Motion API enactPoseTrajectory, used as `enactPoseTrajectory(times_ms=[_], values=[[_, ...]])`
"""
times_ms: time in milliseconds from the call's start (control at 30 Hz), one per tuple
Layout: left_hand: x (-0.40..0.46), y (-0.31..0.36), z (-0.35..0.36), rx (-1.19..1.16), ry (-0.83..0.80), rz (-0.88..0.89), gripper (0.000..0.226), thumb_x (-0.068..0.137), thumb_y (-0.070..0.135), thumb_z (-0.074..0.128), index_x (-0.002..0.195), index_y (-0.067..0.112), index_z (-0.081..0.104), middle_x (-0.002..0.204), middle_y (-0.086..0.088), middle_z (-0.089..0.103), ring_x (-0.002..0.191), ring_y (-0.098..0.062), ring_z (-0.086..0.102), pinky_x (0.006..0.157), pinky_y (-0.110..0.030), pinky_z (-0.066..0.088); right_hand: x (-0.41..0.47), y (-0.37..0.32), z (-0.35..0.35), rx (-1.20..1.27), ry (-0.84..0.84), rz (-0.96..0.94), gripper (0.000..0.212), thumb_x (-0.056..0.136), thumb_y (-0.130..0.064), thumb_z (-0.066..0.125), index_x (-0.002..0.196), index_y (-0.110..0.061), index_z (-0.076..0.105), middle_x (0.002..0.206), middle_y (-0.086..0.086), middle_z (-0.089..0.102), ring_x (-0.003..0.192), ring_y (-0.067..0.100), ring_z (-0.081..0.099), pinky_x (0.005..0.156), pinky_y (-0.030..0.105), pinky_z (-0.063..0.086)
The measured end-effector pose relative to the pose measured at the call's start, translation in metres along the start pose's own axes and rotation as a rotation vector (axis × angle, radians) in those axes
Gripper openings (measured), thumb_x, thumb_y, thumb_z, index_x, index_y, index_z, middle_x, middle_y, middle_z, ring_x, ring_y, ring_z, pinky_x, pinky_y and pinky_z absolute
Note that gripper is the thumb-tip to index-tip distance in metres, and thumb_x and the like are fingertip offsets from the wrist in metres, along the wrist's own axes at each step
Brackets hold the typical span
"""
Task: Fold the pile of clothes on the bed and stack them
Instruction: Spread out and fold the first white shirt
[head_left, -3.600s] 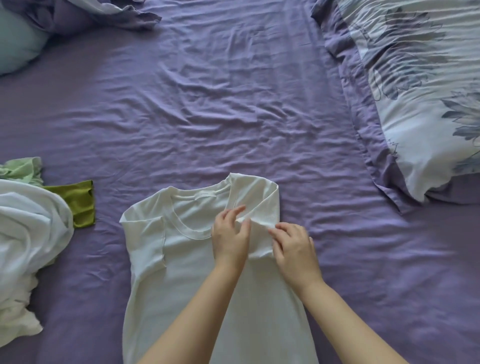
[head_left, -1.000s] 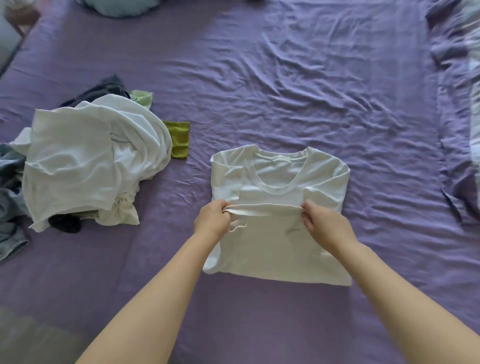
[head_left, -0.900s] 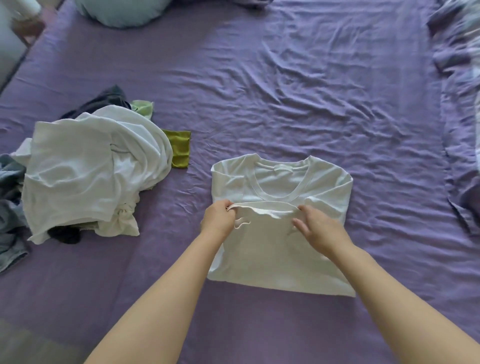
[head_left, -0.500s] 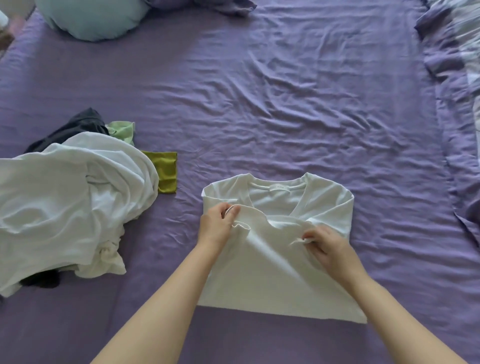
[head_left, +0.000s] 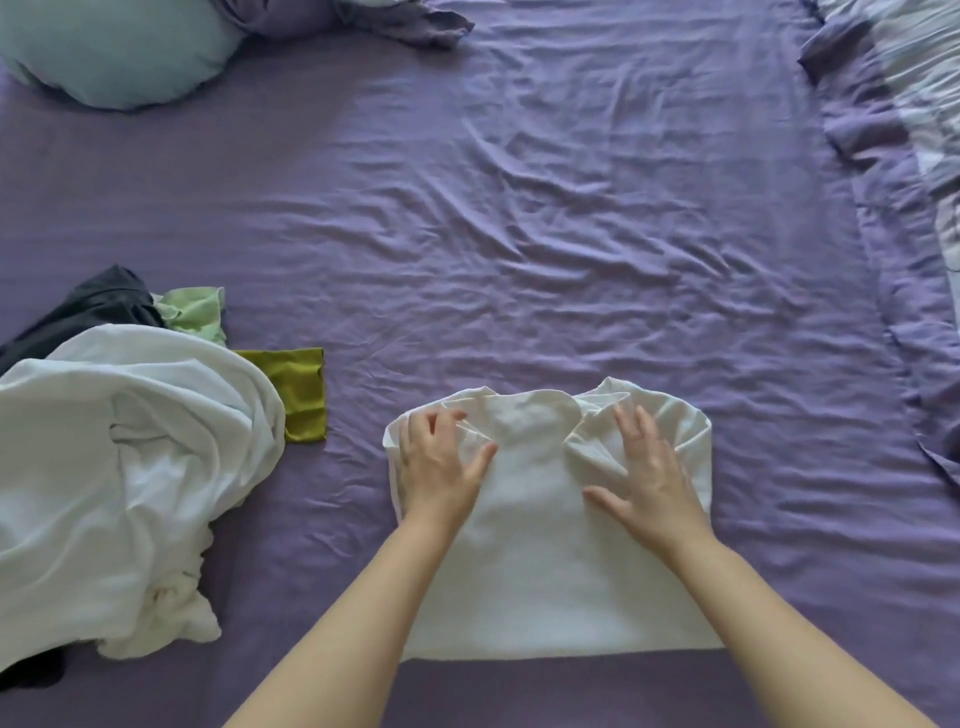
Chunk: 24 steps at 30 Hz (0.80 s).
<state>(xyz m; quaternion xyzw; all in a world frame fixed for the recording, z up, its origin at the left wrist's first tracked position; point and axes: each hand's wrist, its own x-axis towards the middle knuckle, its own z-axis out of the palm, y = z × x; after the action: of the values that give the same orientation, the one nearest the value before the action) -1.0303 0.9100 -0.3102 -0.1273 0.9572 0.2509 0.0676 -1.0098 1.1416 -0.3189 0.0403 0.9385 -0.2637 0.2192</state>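
A white T-shirt (head_left: 545, 561) lies folded into a rectangle on the purple bed sheet (head_left: 519, 234), its lower half laid up over the collar. My left hand (head_left: 441, 462) rests flat on the shirt's upper left part, fingers spread. My right hand (head_left: 644, 478) presses flat on its upper right part. At the left sits the unfolded pile of clothes (head_left: 114, 467): a big white garment on top, with a dark piece (head_left: 88, 306), a pale green piece (head_left: 195, 312) and an olive green piece (head_left: 296, 389) showing around it.
A light blue pillow (head_left: 114, 52) lies at the top left, next to bunched purple bedding (head_left: 363, 18). A floral duvet with purple lining (head_left: 893, 156) runs along the right edge. Wrinkled sheet stretches beyond the shirt.
Both hands brought the shirt's bottom edge up over the collar, let go of it and now lie flat on the fold. The view shifted right and closer.
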Motion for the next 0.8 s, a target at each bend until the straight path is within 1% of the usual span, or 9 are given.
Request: enactPoseTrajectory(times_ms=[33,100,200,300,367,467,633,700,800], values=[[-0.007,-0.001,0.006,0.022,-0.025,0.028,0.053,0.077,0.039,0.073,0.123,0.020,0.055,0.118,-0.005,0.045,0.113,-0.024,0.042,0.095,-0.034,0.036,-0.004,0.003,0.005,-0.053,0.007,-0.011,0.098,0.080,-0.034,0.072,0.148,-0.033,0.001,0.159,0.003,0.005,0.142,0.025,0.021,0.111,0.040,0.023],[-0.016,-0.004,0.015,0.093,-0.107,0.060,0.054,0.079,0.037,0.069,0.127,0.024,0.048,0.125,-0.002,0.039,0.118,-0.023,0.037,0.100,-0.035,0.035,-0.006,0.007,0.010,-0.009,0.100,-0.042,0.084,0.080,-0.021,0.072,0.148,-0.021,0.024,0.155,0.007,0.023,0.135,0.027,0.037,0.104,0.042,0.033],[-0.013,-0.008,0.018,0.115,-0.081,0.048,0.053,0.085,0.024,0.062,0.135,0.021,0.043,0.134,-0.006,0.037,0.124,-0.024,0.035,0.104,-0.033,0.032,0.001,0.008,0.004,0.068,0.311,-0.034,0.032,0.085,-0.011,0.065,0.117,-0.008,0.061,0.132,0.010,0.055,0.118,0.029,0.054,0.087,0.037,0.044],[0.000,-0.005,0.006,-0.073,0.027,0.002,0.041,0.091,0.002,0.049,0.131,0.008,0.051,0.126,-0.014,0.053,0.116,-0.030,0.049,0.096,-0.037,0.038,0.012,0.012,-0.013,0.193,0.430,0.175,0.014,0.091,-0.017,0.057,0.101,-0.010,0.064,0.102,0.014,0.067,0.095,0.035,0.060,0.071,0.037,0.042],[0.011,-0.008,-0.005,-0.164,0.132,-0.069,0.034,0.094,0.002,0.046,0.126,0.005,0.055,0.118,-0.018,0.058,0.110,-0.035,0.053,0.090,-0.043,0.041,0.017,0.020,-0.025,0.311,0.486,0.304,0.016,0.094,-0.021,0.053,0.101,-0.010,0.062,0.099,0.016,0.066,0.091,0.036,0.059,0.069,0.037,0.037],[0.025,-0.017,-0.018,-0.154,0.210,-0.200,0.037,0.095,0.006,0.044,0.130,0.009,0.052,0.120,-0.018,0.055,0.111,-0.035,0.051,0.088,-0.042,0.040,0.019,0.030,-0.031,0.349,0.521,0.401,0.023,0.095,-0.018,0.050,0.115,-0.008,0.057,0.109,0.016,0.063,0.100,0.036,0.056,0.075,0.037,0.038],[0.019,-0.020,-0.010,0.036,0.166,-0.302,0.072,0.083,0.025,0.068,0.144,0.012,0.033,0.144,-0.016,0.033,0.128,-0.033,0.035,0.104,-0.043,0.031,0.011,0.029,-0.017,0.162,0.395,0.405,0.057,0.086,-0.022,0.065,0.134,-0.002,0.041,0.131,0.021,0.048,0.120,0.038,0.041,0.098,0.042,0.031],[0.011,-0.021,-0.001,-0.014,0.108,-0.417,0.086,0.079,0.034,0.073,0.147,0.014,0.025,0.147,-0.016,0.028,0.131,-0.033,0.032,0.103,-0.045,0.033,0.008,0.030,-0.012,0.181,0.355,0.438,0.064,0.084,-0.025,0.067,0.136,-0.003,0.036,0.135,0.022,0.043,0.121,0.038,0.042,0.095,0.043,0.035],[0.005,-0.027,0.003,-0.053,0.092,-0.554,0.095,0.076,0.040,0.075,0.148,0.012,0.020,0.146,-0.018,0.032,0.131,-0.036,0.033,0.101,-0.047,0.034,0.006,0.031,-0.015,0.271,0.293,0.554,0.050,0.085,-0.035,0.064,0.120,-0.005,0.044,0.120,0.021,0.055,0.109,0.037,0.052,0.081,0.043,0.042]])
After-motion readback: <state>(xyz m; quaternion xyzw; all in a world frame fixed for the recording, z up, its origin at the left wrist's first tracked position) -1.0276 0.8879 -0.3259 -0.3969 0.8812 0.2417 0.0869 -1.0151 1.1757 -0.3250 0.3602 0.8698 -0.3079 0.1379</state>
